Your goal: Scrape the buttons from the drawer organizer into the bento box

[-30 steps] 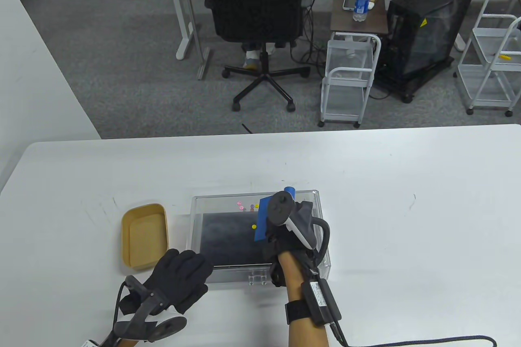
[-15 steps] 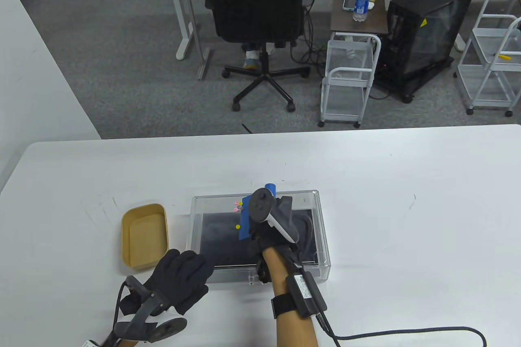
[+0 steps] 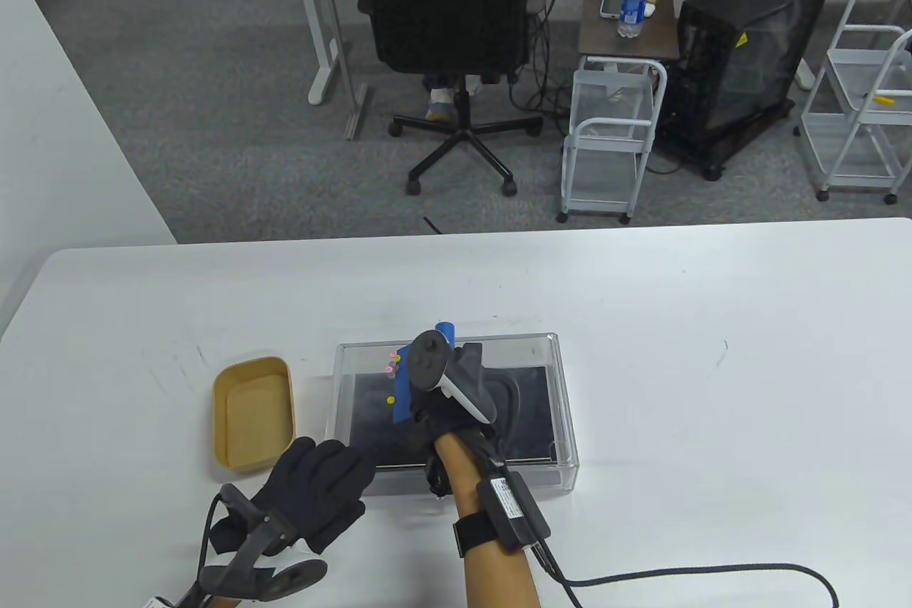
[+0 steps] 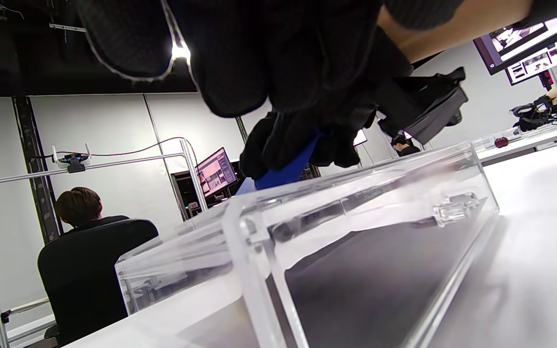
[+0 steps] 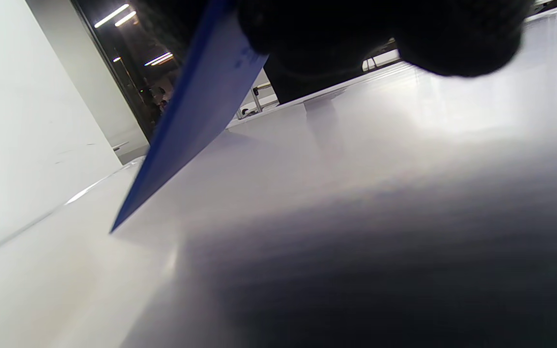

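A clear drawer organizer (image 3: 563, 415) lies on the white table, its floor dark. Several small pink and yellow buttons (image 3: 390, 369) lie inside near its far left. My right hand (image 3: 456, 401) is inside the organizer and grips a blue scraper (image 3: 402, 394), whose blade stands just right of the buttons; the blade also shows in the right wrist view (image 5: 186, 125) and the left wrist view (image 4: 283, 169). My left hand (image 3: 313, 487) rests with fingers spread at the organizer's front left corner (image 4: 244, 217). A tan bento box (image 3: 253, 415) stands left of the organizer.
The table's far edge runs behind the organizer. Beyond it on the floor are an office chair (image 3: 456, 52), a white wire cart (image 3: 613, 137) and a black computer case (image 3: 741, 59). A cable (image 3: 677, 576) trails from my right wrist across the table.
My right hand has swept the blue scraper leftward across the organizer, and the buttons have moved left with it. My left hand has stayed in place.
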